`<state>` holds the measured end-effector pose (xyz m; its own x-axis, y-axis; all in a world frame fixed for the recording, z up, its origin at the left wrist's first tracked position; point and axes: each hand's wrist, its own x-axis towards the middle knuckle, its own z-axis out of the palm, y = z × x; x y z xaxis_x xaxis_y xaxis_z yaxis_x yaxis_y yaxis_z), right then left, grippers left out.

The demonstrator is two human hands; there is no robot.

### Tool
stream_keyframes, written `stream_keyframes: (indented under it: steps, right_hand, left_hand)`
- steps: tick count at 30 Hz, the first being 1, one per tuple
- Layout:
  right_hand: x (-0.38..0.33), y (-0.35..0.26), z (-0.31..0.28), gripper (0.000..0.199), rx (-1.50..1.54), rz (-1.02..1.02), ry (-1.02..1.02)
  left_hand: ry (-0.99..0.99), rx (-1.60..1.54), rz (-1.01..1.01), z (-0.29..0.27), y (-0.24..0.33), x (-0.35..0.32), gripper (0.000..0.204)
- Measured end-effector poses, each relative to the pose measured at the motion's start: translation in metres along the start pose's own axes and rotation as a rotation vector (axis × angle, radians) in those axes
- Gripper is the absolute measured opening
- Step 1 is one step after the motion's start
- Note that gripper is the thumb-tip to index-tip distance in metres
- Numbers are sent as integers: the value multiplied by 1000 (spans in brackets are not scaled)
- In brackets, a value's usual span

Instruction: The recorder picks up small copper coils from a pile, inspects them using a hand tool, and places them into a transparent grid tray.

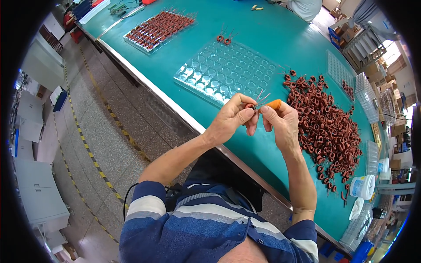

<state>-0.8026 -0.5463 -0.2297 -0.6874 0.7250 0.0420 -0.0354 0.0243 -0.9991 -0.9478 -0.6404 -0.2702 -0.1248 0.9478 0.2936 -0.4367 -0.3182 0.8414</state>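
Observation:
Between the thumb and fingers of my left hand (231,117) is a copper-red wire-wound toroid coil (250,106), its thin wire leads sticking up. My right hand (282,122), with an orange finger cot (274,104) on one finger, is closed in a pinch at the leads beside the coil. Whether it grips a lead is too small to make out. Just beyond my hands lies a clear plastic tray (228,70) with round pockets. Two more coils (223,40) rest at its far edge. A large heap of similar coils (326,127) spreads to the right.
A filled tray of coils (160,30) stands at the far left of the green table (280,30). On the right are stacked clear trays (366,97), a white tub (362,187) and red-handled pliers (345,194). Yellow-handled pliers (257,8) lie at the far edge.

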Motion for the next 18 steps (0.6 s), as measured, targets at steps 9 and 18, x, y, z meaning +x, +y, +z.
stream_keyframes:
  steps: [9, 18]
  right_hand:
    - [-2, 4, 28, 19, -108, -50, 58]
    - [20, 17, 54, 23, -134, -13, 111]
  left_hand:
    - [176, 171, -12, -4, 4, -6, 22]
    - [385, -96, 6, -18, -11, -16, 20]
